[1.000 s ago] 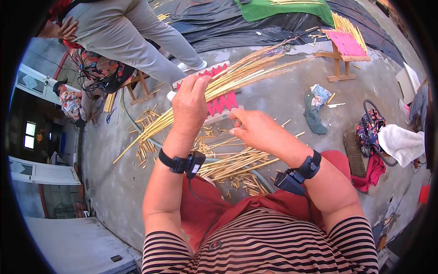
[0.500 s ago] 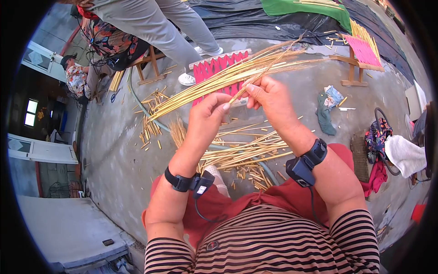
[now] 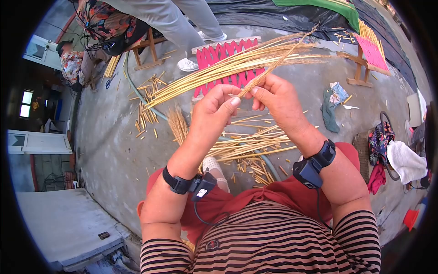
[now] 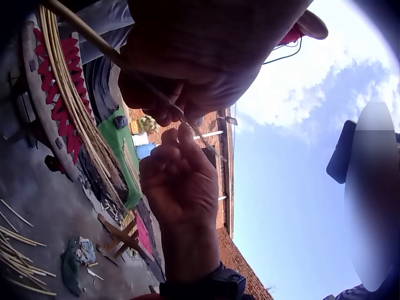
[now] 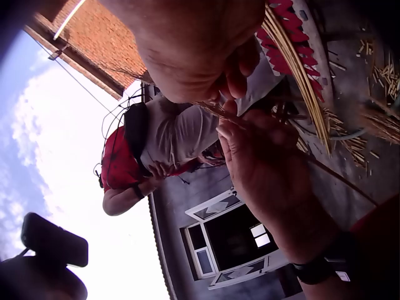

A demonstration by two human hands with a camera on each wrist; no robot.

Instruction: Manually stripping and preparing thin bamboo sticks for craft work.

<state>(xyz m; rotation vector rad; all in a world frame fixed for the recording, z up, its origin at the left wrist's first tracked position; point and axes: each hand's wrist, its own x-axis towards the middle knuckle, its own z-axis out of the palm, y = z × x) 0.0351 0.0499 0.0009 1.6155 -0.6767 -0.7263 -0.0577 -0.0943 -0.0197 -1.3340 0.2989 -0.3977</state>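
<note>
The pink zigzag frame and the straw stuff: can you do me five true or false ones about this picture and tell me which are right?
1. Long stalks lie across the pink zigzag frame. True.
2. Only one hand touches the fluffy stalk. False: the left hand and right hand both hold it.
3. Short cut pieces are scattered on the ground. True.
4. The person in grey trousers wears black shoes. False: the shoes are white.
5. The green cloth covers the pink frame. False: it lies farther off, on a black sheet.
</note>
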